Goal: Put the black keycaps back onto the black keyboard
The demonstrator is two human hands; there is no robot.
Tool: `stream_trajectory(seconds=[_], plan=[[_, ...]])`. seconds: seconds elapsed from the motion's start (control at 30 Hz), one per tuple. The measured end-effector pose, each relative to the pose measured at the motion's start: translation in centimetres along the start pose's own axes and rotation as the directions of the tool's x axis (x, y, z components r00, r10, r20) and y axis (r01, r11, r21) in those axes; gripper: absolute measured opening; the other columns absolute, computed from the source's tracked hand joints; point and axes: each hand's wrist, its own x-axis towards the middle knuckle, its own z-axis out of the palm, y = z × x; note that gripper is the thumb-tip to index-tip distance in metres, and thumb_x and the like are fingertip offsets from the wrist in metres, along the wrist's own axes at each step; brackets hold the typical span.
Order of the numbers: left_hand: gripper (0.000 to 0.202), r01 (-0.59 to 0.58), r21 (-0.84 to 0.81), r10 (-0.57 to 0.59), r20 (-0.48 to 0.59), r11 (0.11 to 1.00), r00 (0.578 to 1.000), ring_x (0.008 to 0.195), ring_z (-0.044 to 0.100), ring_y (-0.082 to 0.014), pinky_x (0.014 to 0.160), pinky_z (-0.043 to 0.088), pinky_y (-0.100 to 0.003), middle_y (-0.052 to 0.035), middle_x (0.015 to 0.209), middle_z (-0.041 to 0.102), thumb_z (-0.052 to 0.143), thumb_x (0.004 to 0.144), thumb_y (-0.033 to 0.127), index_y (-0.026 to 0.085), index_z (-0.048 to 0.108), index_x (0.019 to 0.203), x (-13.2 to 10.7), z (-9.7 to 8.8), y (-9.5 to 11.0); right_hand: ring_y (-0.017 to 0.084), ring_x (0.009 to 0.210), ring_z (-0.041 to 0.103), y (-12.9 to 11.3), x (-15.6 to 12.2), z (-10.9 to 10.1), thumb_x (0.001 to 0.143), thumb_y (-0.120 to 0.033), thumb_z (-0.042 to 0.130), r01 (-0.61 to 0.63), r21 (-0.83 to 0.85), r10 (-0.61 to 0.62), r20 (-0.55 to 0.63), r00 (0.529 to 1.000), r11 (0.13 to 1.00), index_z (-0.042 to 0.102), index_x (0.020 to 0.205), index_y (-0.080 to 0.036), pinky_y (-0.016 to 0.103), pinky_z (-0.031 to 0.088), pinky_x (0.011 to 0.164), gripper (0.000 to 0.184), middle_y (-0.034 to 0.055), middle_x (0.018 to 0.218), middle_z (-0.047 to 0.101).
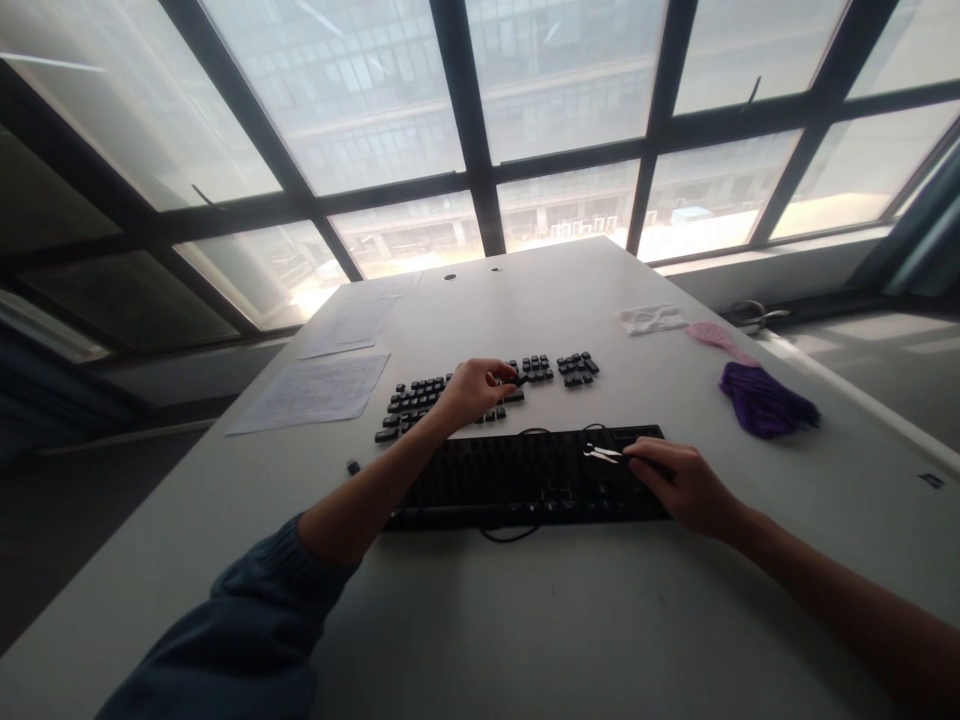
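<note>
A black keyboard (517, 475) lies across the near part of the white table, with its keycaps off over most of its face. Behind it, black keycaps (420, 395) are laid out in rows and small groups. My left hand (476, 390) is over these rows, thumb and fingers pinched on a dark keycap (519, 380). At the keyboard's right end, my right hand (679, 480) grips a keycap puller (602, 454) by its dark handle; its two bright metal prongs point left above the keyboard, holding no visible keycap.
Paper sheets (311, 393) lie at the left. To the right are a white cloth or packet (651, 319), a pink brush (716, 340) and a purple cloth (769, 400). The keyboard's cable plug (353, 467) rests left of the keyboard. Large windows stand behind the table.
</note>
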Motion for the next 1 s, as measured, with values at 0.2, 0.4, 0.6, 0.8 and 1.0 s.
stream_trajectory(seconds=[0.2, 0.4, 0.6, 0.8, 1.0], plan=[[0.021, -0.002, 0.078, 0.000, 0.034, 0.997, 0.999, 0.080, 0.066, -0.0203, 0.079, 0.051, -0.031, -0.0027, 0.085, 0.076, 0.073, 0.073, 0.024, 0.023, 0.081, 0.093, 1.4, 1.6, 0.1, 0.021, 0.077, 0.066, 0.1, 0.1, -0.4, 0.098, -0.031, 0.053, 0.001, 0.002, -0.001, -0.017, 1.000, 1.000, 0.067, 0.097, -0.020, 0.032, 0.053, 0.070, 0.019, 0.0074, 0.088, 0.071], [0.015, -0.001, 0.219, -0.011, 0.050, 0.976, 0.999, 0.105, 0.060, -0.0301, 0.096, 0.042, -0.045, -0.0047, 0.101, 0.075, 0.075, 0.073, 0.027, 0.026, 0.081, 0.086, 0.4, 4.3, -1.1, 0.020, 0.077, 0.066, 0.2, 0.1, -0.5, 0.097, -0.030, 0.053, -0.005, 0.007, 0.005, -0.010, 1.000, 1.000, 0.067, 0.097, -0.020, 0.031, 0.053, 0.070, 0.017, 0.0067, 0.088, 0.072], [0.017, 0.006, 0.270, -0.018, 0.044, 0.963, 0.999, 0.103, 0.061, -0.0295, 0.096, 0.035, -0.045, -0.0037, 0.094, 0.077, 0.073, 0.077, 0.028, 0.026, 0.079, 0.092, -0.4, 4.9, -2.0, 0.020, 0.079, 0.067, 0.3, 0.1, -0.4, 0.098, -0.031, 0.053, -0.002, 0.009, 0.002, -0.018, 1.000, 1.000, 0.067, 0.098, -0.019, 0.031, 0.053, 0.071, 0.018, 0.0070, 0.090, 0.071], [0.019, -0.007, 0.294, -0.010, 0.056, 0.956, 0.998, 0.101, 0.063, -0.0278, 0.094, 0.036, -0.043, -0.0031, 0.094, 0.076, 0.072, 0.078, 0.027, 0.025, 0.076, 0.096, -0.7, 4.9, -1.9, 0.021, 0.078, 0.067, 0.2, 0.1, -0.4, 0.098, -0.031, 0.053, 0.000, -0.002, 0.000, -0.012, 1.000, 1.000, 0.068, 0.098, -0.019, 0.032, 0.054, 0.071, 0.019, 0.0077, 0.090, 0.072], [0.021, -0.065, 0.284, 0.069, -0.005, 0.957, 0.998, 0.102, 0.060, -0.0272, 0.093, 0.040, -0.040, -0.0059, 0.102, 0.071, 0.075, 0.078, 0.029, 0.023, 0.076, 0.098, -1.2, 3.7, -1.0, 0.021, 0.079, 0.067, 0.2, 0.1, -0.5, 0.098, -0.031, 0.053, 0.004, 0.008, -0.004, -0.009, 1.000, 1.000, 0.067, 0.098, -0.020, 0.032, 0.054, 0.072, 0.019, 0.0076, 0.091, 0.072]])
